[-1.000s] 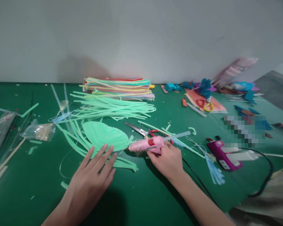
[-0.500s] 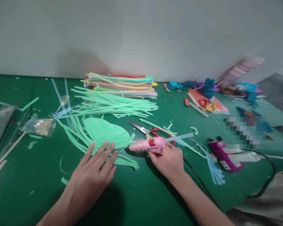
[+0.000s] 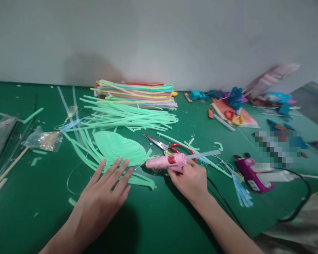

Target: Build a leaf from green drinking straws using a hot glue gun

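My right hand covers the grip of the pink hot-glue gun, so my finger on the trigger is hidden. My flat left hand hides the near edge of the pale green ribbed foam leaf. Both forearms run off the bottom edge. A pixelated patch masks something at right.
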### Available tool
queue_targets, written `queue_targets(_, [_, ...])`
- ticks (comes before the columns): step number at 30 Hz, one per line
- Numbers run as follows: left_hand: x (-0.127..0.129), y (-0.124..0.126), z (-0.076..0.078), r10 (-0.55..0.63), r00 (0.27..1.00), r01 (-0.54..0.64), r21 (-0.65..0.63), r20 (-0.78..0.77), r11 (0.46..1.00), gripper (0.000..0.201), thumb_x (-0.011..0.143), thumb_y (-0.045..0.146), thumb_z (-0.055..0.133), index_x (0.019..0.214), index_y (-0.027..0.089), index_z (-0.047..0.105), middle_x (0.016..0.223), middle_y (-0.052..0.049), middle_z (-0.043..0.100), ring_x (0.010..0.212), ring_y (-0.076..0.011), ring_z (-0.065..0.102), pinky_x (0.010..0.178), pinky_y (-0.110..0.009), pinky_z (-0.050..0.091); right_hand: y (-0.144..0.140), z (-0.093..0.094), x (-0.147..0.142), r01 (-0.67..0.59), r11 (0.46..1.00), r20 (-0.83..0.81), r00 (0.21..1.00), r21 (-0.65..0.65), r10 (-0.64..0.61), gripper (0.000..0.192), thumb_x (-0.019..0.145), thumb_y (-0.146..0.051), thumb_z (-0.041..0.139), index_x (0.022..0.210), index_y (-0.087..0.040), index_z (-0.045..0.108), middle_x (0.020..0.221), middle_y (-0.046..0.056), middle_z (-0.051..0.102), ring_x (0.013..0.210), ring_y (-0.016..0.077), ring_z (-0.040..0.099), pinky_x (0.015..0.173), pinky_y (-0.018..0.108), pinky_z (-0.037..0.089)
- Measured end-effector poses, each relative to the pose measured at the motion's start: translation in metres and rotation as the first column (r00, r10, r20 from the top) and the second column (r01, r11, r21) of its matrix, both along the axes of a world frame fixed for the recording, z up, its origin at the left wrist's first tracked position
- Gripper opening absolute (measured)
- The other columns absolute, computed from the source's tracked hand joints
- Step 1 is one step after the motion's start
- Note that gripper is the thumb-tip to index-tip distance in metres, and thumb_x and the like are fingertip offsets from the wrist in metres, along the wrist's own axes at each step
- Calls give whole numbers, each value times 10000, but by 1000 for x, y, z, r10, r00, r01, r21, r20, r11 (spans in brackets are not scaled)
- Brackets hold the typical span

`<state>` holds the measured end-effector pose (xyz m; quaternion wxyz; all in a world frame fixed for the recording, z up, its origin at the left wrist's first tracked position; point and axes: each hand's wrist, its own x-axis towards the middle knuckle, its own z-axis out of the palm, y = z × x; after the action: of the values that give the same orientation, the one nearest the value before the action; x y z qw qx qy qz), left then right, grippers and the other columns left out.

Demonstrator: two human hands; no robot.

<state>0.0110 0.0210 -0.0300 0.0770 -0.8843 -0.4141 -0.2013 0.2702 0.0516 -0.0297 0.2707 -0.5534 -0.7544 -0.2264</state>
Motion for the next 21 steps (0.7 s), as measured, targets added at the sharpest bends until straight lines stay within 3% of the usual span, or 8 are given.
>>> queue_targets(21, [0, 2, -1, 0, 1000, 1, -6, 19, 1000, 335, 986, 249, 455, 1206, 127, 677, 1364, -136, 608, 1288, -319, 544, 1157, -539, 293, -2, 0, 1, 0, 1000, 2, 1000, 6, 0, 308, 788, -246, 514, 496, -178, 583, 477, 34, 585, 405, 141, 530, 445, 264, 338])
